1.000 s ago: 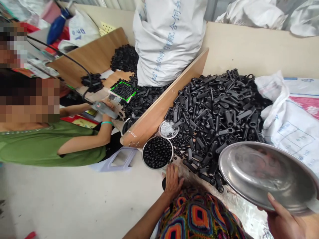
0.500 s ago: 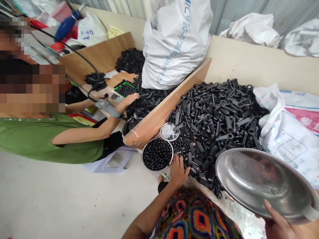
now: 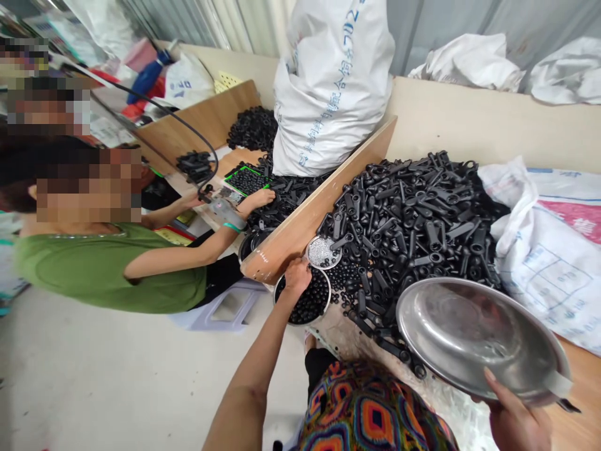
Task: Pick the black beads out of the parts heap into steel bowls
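Note:
My left hand (image 3: 298, 275) has its fingers curled closed at the far edge of a metal bowl (image 3: 327, 305) filled with small black balls (image 3: 310, 302). What the fingers hold, if anything, is hidden. My right hand (image 3: 516, 410) grips the near rim of a large, shiny steel basin (image 3: 474, 338), which is tilted at the lower right. A smaller bowl of clear or silvery bits (image 3: 323, 252) stands just beyond the black balls. To its right spreads a big heap of black plastic handles (image 3: 404, 219), with loose black balls (image 3: 345, 275) at its near left edge.
A wooden divider (image 3: 323, 194) separates this heap from a co-worker (image 3: 117, 269) in green, whose hands are over black parts. A large white sack (image 3: 333, 94) stands behind the divider. Another white sack (image 3: 554, 250) lies right of the heap.
My left hand has moved from the table right of the ball bowl to its far edge, and its spread fingers have closed. The basin in my right hand has shifted slightly left.

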A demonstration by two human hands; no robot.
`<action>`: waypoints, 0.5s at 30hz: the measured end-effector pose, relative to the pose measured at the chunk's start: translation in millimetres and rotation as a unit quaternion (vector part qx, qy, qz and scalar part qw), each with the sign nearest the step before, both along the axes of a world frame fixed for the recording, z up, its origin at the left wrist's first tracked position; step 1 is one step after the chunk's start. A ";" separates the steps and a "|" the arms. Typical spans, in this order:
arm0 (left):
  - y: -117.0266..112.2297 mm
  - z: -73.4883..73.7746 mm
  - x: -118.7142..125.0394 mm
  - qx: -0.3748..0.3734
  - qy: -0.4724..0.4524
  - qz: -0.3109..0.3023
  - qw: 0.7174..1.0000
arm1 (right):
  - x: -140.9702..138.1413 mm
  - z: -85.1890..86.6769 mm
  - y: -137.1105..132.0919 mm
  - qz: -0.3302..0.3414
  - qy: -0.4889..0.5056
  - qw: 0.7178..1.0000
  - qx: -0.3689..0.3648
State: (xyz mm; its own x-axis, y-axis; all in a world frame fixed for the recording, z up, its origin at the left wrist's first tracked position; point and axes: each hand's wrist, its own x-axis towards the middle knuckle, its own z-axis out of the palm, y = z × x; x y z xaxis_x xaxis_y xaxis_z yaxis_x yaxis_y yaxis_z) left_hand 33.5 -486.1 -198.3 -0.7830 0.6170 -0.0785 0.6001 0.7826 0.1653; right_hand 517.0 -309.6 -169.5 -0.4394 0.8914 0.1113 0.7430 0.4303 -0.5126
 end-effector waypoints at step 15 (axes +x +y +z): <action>18.0 14.9 -25.1 -0.111 -0.105 0.005 0.988 | 5.6 1.5 -4.8 0.121 -0.083 0.965 0.216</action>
